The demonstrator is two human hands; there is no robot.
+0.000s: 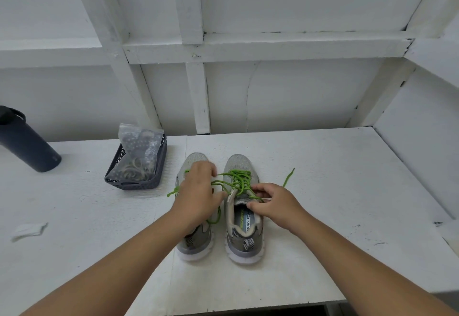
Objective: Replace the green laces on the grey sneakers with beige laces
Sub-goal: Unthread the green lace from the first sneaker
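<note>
So we've got both grey sneakers [244, 216] sitting side by side on the white desk [323, 191], heels toward us, toes pointing at the wall. Our left hand [198, 191] is over the left shoe with its fingers curled, pinching a strand of the green laces [238, 181] that runs across to the right shoe. Our right hand [273, 204] is at the right shoe's tongue and collar, fingers bent and gripping the lace there — one loose green end trails off onto the desk on the right. The right shoe is still laced, just loosened and messy.

A bit further back on the left there's a dark grey mesh basket [139, 179] holding a clear plastic bag [139, 146] with coiled beige laces [135, 166] — plus some darker stuff we can't make out. Far left stands a dark water bottle [27, 144], and a crumpled white scrap [28, 231] lies near the desk's left edge. Behind it all, white painted wall panels with framing beams.
</note>
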